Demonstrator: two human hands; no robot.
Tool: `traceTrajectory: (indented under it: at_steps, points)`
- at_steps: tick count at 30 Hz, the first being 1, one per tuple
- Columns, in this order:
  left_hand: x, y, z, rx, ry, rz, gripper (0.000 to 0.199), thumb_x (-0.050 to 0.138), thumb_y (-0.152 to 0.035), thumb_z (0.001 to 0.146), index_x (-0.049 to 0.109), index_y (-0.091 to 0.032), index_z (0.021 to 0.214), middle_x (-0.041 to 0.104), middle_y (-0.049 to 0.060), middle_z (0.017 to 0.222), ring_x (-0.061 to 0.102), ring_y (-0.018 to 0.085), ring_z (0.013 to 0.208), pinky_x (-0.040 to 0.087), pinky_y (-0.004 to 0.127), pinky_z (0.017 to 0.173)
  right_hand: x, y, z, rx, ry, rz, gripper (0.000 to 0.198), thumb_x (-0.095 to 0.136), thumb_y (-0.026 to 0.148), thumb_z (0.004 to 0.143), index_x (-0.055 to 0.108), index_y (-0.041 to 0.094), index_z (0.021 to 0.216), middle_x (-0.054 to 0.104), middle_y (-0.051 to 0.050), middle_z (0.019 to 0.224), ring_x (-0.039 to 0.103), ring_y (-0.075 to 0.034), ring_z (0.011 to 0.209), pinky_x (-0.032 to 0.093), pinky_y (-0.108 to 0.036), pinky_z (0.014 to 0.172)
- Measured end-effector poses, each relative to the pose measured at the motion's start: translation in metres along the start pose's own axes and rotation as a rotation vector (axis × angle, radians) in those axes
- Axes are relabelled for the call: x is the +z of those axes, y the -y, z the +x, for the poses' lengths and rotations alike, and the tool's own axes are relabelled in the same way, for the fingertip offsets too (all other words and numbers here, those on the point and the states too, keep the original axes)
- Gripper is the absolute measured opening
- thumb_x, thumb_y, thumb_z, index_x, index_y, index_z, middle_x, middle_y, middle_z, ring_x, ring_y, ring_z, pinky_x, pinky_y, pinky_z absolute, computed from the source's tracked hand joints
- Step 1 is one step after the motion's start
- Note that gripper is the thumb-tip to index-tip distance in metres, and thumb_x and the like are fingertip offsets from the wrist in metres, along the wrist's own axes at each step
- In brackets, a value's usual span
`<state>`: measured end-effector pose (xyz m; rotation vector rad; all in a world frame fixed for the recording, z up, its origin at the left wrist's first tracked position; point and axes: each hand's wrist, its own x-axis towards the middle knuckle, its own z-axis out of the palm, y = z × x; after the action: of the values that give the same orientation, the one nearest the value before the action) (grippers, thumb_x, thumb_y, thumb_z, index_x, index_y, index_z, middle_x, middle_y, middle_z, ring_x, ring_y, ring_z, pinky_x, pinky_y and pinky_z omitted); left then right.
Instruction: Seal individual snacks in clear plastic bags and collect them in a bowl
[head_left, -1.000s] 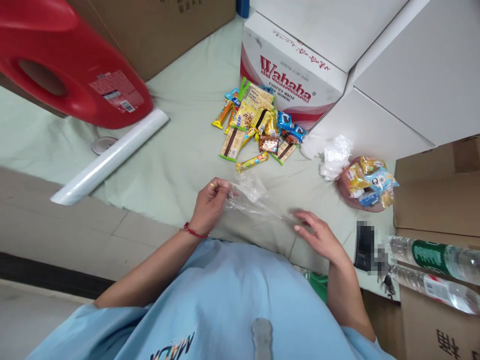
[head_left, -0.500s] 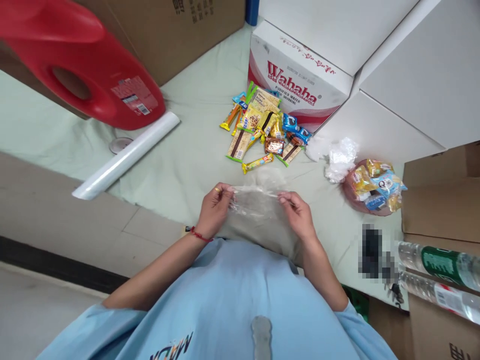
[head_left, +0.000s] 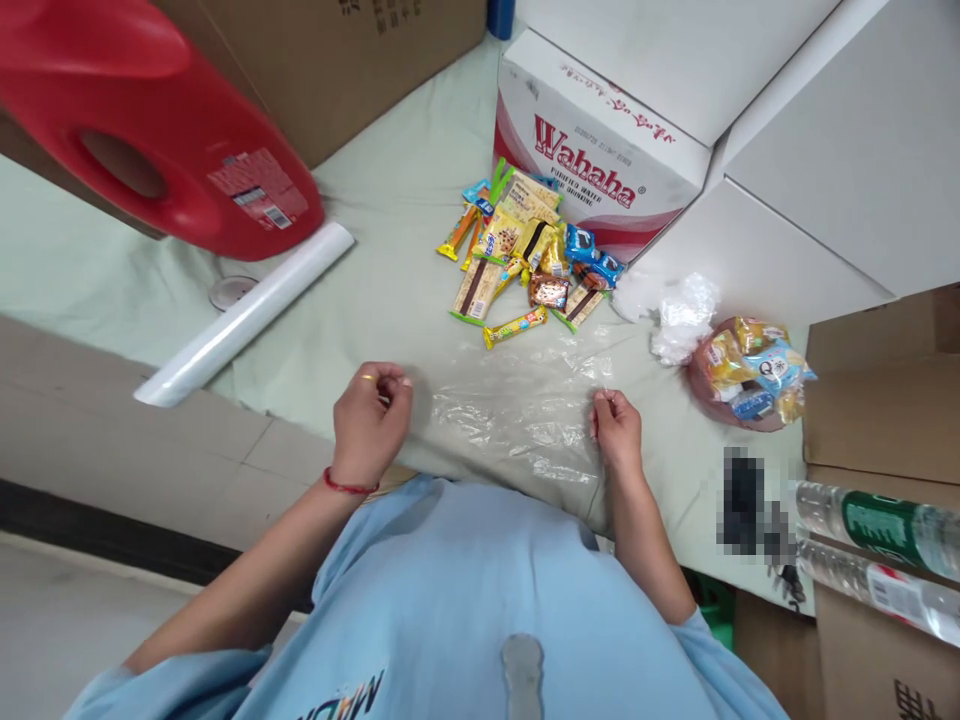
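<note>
A clear, crinkled plastic bag [head_left: 517, 400] lies spread over the pale green cloth, in front of the snack pile. The fingers of my right hand [head_left: 619, 428] are pinched on its right edge. To the left of the bag is my left hand [head_left: 373, 420], thumb and fingers drawn together. Whether a thin edge of the film is between them cannot be made out. Beyond the bag, wrapped snacks [head_left: 525, 250] form a loose heap; one yellow stick-shaped packet [head_left: 515, 327] is nearest to the bag.
Left stand a red jug [head_left: 247, 190] and a white roll [head_left: 247, 315]. A Wahaha carton [head_left: 600, 165] backs the snacks. To the right are crumpled clear plastic [head_left: 682, 315], a pinkish bowl [head_left: 709, 385] of snacks and two water bottles [head_left: 881, 525]. The cloth's front edge is beside my body.
My hands have moved apart, the left one farther, to the left and slightly nearer my body. The bunched plastic bag is now spread wide and flat on the cloth.
</note>
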<state>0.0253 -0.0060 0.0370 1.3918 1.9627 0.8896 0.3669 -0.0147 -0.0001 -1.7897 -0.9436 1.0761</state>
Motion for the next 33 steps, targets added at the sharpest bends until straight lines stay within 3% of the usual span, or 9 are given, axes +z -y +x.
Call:
traceTrajectory:
  at_steps: [4,7,13,17,19,23,26,29,33]
  points:
    - [0.013,-0.03,0.002,0.565,0.173,0.131,0.022,0.05,-0.028,0.097,0.07,-0.02,0.101,0.067,0.006,0.095,0.063,0.02,0.087,0.051,0.035,0.081,0.002,0.0,-0.004,-0.069,-0.009,-0.096,0.034,0.061,0.056,0.09,0.06,0.022,0.088,0.055,0.006,0.06,0.045,-0.011,0.044,0.038,-0.024,0.045]
    - [0.039,-0.033,0.007,0.764,0.401,0.326,0.023,0.05,-0.024,0.095,0.072,-0.02,0.1,0.07,0.011,0.11,0.064,0.027,0.103,0.051,0.044,0.088,-0.004,0.0,-0.011,-0.14,-0.046,-0.167,0.034,0.058,0.055,0.093,0.06,0.022,0.087,0.055,0.006,0.061,0.047,-0.012,0.049,0.041,-0.025,0.051]
    - [0.065,0.008,-0.005,0.793,0.496,0.349,0.039,0.049,-0.024,0.095,0.065,-0.02,0.131,0.054,0.014,0.153,0.048,0.029,0.142,0.036,0.054,0.117,-0.052,-0.012,-0.034,-0.149,-0.012,-0.415,0.038,0.057,0.054,0.093,0.069,0.019,0.097,0.065,0.0,0.069,0.057,-0.017,0.061,0.048,-0.029,0.061]
    - [0.065,0.019,-0.014,0.81,0.513,0.361,0.051,0.048,-0.029,0.096,0.053,-0.021,0.147,0.042,0.012,0.163,0.039,0.027,0.15,0.026,0.054,0.124,-0.068,0.01,-0.036,-0.361,-0.216,-0.596,0.035,0.054,0.046,0.098,0.071,0.017,0.108,0.071,-0.01,0.099,0.066,-0.022,0.085,0.055,-0.036,0.077]
    - [0.066,0.016,-0.015,0.827,0.527,0.389,0.054,0.048,-0.031,0.097,0.05,-0.022,0.15,0.041,0.011,0.164,0.037,0.027,0.151,0.023,0.055,0.124,-0.053,0.031,-0.028,-0.549,-0.135,-0.625,0.032,0.049,0.04,0.102,0.072,0.019,0.109,0.071,-0.011,0.102,0.067,-0.023,0.092,0.056,-0.038,0.082]
    - [0.067,0.008,-0.014,0.864,0.565,0.425,0.055,0.048,-0.034,0.098,0.048,-0.025,0.151,0.04,0.01,0.164,0.038,0.027,0.151,0.016,0.058,0.126,0.011,0.057,-0.001,-0.922,0.393,-0.696,0.035,0.043,0.033,0.106,0.07,0.021,0.125,0.072,-0.01,0.125,0.061,-0.024,0.122,0.049,-0.043,0.107]
    - [0.062,0.01,-0.014,0.873,0.581,0.436,0.058,0.049,-0.038,0.098,0.045,-0.026,0.154,0.038,0.011,0.165,0.037,0.028,0.152,0.011,0.059,0.126,0.051,0.052,0.022,-0.988,0.655,-0.844,0.042,0.041,0.037,0.107,0.061,0.023,0.142,0.06,-0.007,0.148,0.044,-0.025,0.145,0.032,-0.05,0.123]
    - [0.053,0.021,-0.017,0.856,0.581,0.442,0.061,0.051,-0.042,0.097,0.043,-0.025,0.155,0.036,0.012,0.166,0.036,0.029,0.152,0.008,0.061,0.126,0.063,0.041,0.045,-0.904,0.593,-0.97,0.047,0.036,0.039,0.108,0.052,0.026,0.15,0.048,-0.006,0.159,0.036,-0.027,0.151,0.022,-0.056,0.126]
    - [0.031,0.04,-0.021,0.838,0.561,0.416,0.062,0.05,-0.045,0.098,0.04,-0.025,0.156,0.038,0.013,0.165,0.036,0.03,0.152,0.01,0.062,0.125,0.046,0.04,0.071,-0.75,0.349,-0.967,0.052,0.034,0.04,0.108,0.05,0.018,0.152,0.044,-0.015,0.161,0.04,-0.032,0.148,0.029,-0.061,0.121]
